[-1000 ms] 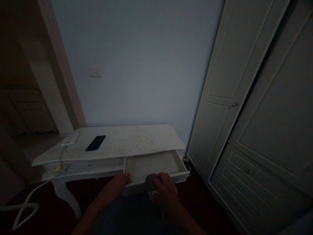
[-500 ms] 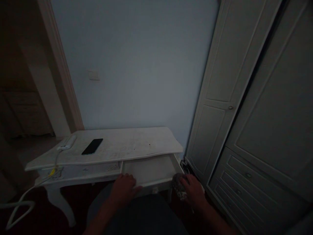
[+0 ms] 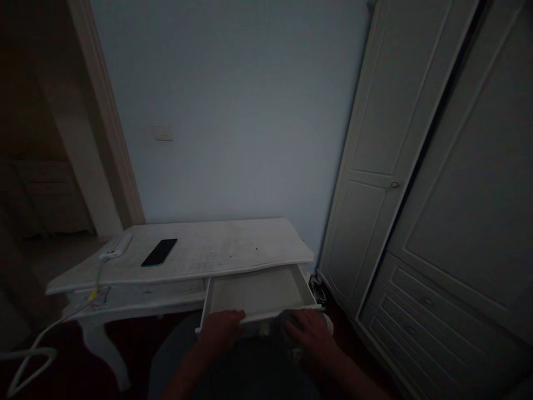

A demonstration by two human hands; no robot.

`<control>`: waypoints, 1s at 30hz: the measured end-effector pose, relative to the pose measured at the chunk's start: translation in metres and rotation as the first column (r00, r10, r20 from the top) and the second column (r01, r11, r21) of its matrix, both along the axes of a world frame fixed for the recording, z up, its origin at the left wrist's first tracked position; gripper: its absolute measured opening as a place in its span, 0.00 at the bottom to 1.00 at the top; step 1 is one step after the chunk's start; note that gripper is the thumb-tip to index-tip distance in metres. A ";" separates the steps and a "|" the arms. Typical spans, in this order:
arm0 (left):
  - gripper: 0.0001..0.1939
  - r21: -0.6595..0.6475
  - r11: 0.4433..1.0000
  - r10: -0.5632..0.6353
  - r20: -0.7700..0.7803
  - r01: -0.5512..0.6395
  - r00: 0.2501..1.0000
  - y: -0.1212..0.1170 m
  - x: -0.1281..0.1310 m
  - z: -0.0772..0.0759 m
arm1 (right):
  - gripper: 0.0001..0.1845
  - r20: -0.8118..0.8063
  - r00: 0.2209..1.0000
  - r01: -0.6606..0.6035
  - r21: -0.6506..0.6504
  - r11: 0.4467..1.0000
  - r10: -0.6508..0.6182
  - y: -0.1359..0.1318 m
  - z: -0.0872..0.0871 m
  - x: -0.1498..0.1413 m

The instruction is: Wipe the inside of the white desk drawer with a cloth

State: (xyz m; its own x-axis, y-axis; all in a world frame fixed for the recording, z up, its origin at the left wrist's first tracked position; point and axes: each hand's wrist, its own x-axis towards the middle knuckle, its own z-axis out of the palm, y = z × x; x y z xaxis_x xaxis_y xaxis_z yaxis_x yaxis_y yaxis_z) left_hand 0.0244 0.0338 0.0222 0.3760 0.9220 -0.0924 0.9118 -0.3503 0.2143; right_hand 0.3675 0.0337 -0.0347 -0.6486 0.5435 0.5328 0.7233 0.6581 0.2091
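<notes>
A white drawer (image 3: 260,291) stands pulled out from the right half of a worn white desk (image 3: 225,239). My left hand (image 3: 222,326) is at the drawer's front edge near its left corner, fingers curled over the rim. A crumpled grey cloth (image 3: 282,328) is in my right hand (image 3: 310,330), at the right part of the drawer front. The cloth is dark and blurred, so its lower edge is hard to make out. Between the hands, a small pale knob (image 3: 264,330) shows on the drawer front.
On the desktop's left side lie a black phone (image 3: 160,252) and a white power strip (image 3: 117,245) with a cable (image 3: 44,333) hanging down. A white wardrobe (image 3: 366,222) stands at the right. Dark items (image 3: 317,289) lie on the floor beside the desk.
My right hand and the cloth have moved left, from the drawer's right corner onto its front. The drawer appears slightly further out. My left hand has shifted slightly right and down.
</notes>
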 end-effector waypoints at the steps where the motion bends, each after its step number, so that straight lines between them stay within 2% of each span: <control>1: 0.21 -0.001 1.000 -0.006 0.002 0.006 1.000 0.001 0.000 -0.001 | 0.27 0.016 1.000 0.024 0.016 1.000 -0.024 0.001 -0.003 0.019; 4: 0.21 -0.006 0.999 -0.035 0.013 0.035 0.999 0.005 0.000 -0.004 | 0.32 0.016 0.993 0.116 0.060 0.991 -0.117 0.002 -0.013 0.067; 7: 0.23 -0.010 0.998 -0.061 0.037 0.061 0.997 0.008 -0.004 -0.004 | 0.34 -0.035 0.985 0.171 0.050 0.984 -0.169 0.002 -0.021 0.077; 9: 0.22 -0.012 0.998 -0.063 0.058 0.064 0.996 0.007 -0.006 -0.002 | 0.33 -0.076 0.984 0.166 0.026 0.986 -0.164 0.003 -0.025 0.056; 13: 0.23 -0.012 1.000 -0.026 0.111 0.027 0.994 0.003 -0.004 0.004 | 0.31 -0.102 0.990 0.094 -0.077 0.993 -0.101 0.002 -0.022 -0.022; 16: 0.24 -0.022 0.999 -0.023 0.159 0.027 0.987 0.004 0.001 0.012 | 0.30 -0.100 0.993 0.041 -0.136 0.990 -0.055 -0.002 -0.006 -0.071; 19: 0.25 -0.032 0.999 -0.029 0.194 0.036 0.981 0.007 0.005 0.016 | 0.28 -0.106 0.994 0.015 -0.218 0.976 -0.038 -0.003 0.014 -0.089; 21: 0.24 -0.036 0.999 -0.031 0.204 0.039 0.979 0.008 0.005 0.016 | 0.30 -0.126 0.989 0.037 -0.281 0.959 -0.075 -0.002 0.022 -0.085; 23: 0.24 -0.036 0.998 -0.039 0.208 0.048 0.977 0.008 0.004 0.016 | 0.34 -0.118 0.988 0.059 -0.283 0.957 -0.096 -0.001 0.020 -0.073; 26: 0.23 -0.031 0.997 -0.063 0.210 0.071 0.976 0.004 0.001 0.016 | 0.34 -0.083 0.994 0.062 -0.147 0.987 -0.075 0.002 0.004 -0.043; 30: 0.25 -0.041 0.995 -0.079 0.195 0.089 0.977 0.001 -0.001 0.021 | 0.26 -0.096 0.988 0.122 -0.007 0.993 -0.122 0.004 -0.019 0.007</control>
